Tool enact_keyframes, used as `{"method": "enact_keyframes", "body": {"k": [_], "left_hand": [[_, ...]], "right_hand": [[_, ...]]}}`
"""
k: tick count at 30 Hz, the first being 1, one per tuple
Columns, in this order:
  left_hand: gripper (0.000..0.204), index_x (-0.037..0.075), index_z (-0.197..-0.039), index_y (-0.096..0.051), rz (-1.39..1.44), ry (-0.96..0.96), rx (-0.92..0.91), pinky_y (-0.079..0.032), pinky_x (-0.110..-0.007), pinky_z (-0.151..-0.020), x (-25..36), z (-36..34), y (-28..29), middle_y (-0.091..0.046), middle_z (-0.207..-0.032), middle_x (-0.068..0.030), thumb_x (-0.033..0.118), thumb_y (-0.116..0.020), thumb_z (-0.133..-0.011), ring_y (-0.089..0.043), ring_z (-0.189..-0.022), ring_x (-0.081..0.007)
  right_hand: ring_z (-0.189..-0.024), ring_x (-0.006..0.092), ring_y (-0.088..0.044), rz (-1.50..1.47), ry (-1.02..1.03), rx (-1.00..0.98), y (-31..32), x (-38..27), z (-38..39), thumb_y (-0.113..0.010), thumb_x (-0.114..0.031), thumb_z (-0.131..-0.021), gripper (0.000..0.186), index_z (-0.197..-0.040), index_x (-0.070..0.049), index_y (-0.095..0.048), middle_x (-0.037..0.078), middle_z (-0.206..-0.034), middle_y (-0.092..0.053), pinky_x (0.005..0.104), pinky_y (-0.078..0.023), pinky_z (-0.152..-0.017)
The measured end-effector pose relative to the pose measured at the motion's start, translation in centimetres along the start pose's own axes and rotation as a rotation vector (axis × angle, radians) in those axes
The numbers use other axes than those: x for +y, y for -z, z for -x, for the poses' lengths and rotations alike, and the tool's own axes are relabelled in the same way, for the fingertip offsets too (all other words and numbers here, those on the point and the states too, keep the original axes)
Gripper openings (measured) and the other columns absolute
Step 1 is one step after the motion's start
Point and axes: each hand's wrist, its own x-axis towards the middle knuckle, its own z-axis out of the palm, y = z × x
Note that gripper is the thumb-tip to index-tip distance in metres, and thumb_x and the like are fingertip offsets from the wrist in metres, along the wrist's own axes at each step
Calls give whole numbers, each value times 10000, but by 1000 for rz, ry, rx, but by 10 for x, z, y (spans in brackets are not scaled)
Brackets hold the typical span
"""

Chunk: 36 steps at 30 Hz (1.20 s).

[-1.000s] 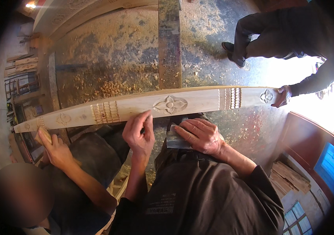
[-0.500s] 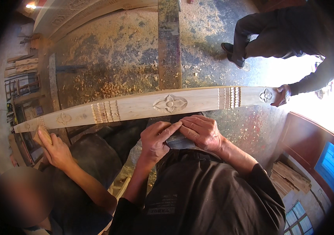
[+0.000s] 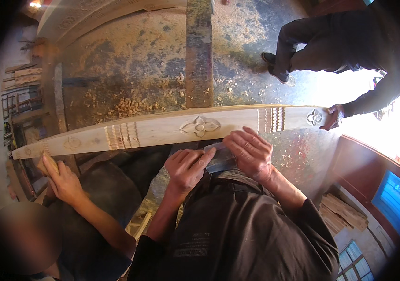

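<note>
A long, tapering pale wooden board (image 3: 158, 129) with carved flowers and ribbed bands stretches across in front of me. At my waist, just below its near edge, is a thin, flat, greyish sheet (image 3: 220, 160); I cannot make out its exact kind. My left hand (image 3: 187, 169) is closed at the sheet's left edge. On the right edge my right hand (image 3: 250, 152) grips it, its upper fingers reaching close to the board. A co-worker at the left presses a tan block (image 3: 45, 164) to the narrow end. Another person's hand (image 3: 334, 117) holds the board's right end.
A wooden beam (image 3: 199, 61) runs away across the floor, with wood shavings (image 3: 132, 107) scattered beside it. Another carved panel (image 3: 97, 18) lies at the far left. Planks (image 3: 343, 213) are stacked at the right. The co-worker's arm (image 3: 106, 225) is close on my left.
My hands have drawn apart, the right moving right and its fingers lifting, so more of the greyish sheet shows. The co-worker's hand at left has shifted slightly on the board.
</note>
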Motion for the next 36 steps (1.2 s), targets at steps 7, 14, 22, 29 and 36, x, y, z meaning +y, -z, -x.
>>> {"method": "enact_keyframes", "body": {"k": [7,14,22,29,36], "left_hand": [[357,76,-1260,-870,-148,-110,157,-628,-370,-716,2,0,-3,-822,-1035,-103,-45,-800,-931,-806,-826,-266],[365,50,-1286,-853,-102,-54,113,-650,-381,-766,11,5,-18,-842,-1102,-128,-47,-762,-946,-828,-896,-279],[549,154,-1331,-851,-143,-23,73,-655,-413,-797,12,-4,-2,-814,-1243,-126,-34,-794,-818,-804,-950,-305],[579,116,-1226,-886,77,82,147,-650,-414,-749,2,15,-22,-803,-1090,-131,-106,-763,-706,-802,-891,-328],[439,75,-1173,-876,314,200,176,-664,-383,-807,3,-2,-24,-835,-1106,-111,-114,-838,-779,-822,-930,-306]], "right_hand": [[-994,140,-783,-754,-852,-142,7,-2,11,-675,-181,-1161,276,-1290,16,-819,130,-1122,-870,347,-635,-894],[-1097,92,-722,-861,-1083,-274,-10,-10,15,-745,-101,-1126,277,-1368,25,-794,60,-1212,-854,337,-611,-951],[-773,86,-670,-681,-940,-415,-5,-5,-20,-807,-184,-1046,220,-1143,11,-843,93,-846,-813,348,-571,-713],[-840,146,-769,-485,-843,-312,4,-15,-16,-723,-100,-1084,234,-1284,-7,-804,148,-931,-831,360,-606,-758],[-1287,349,-777,14,52,-188,31,8,-19,-812,-11,-793,503,-1292,-71,-826,112,-1316,-821,438,-678,-1025]]}}
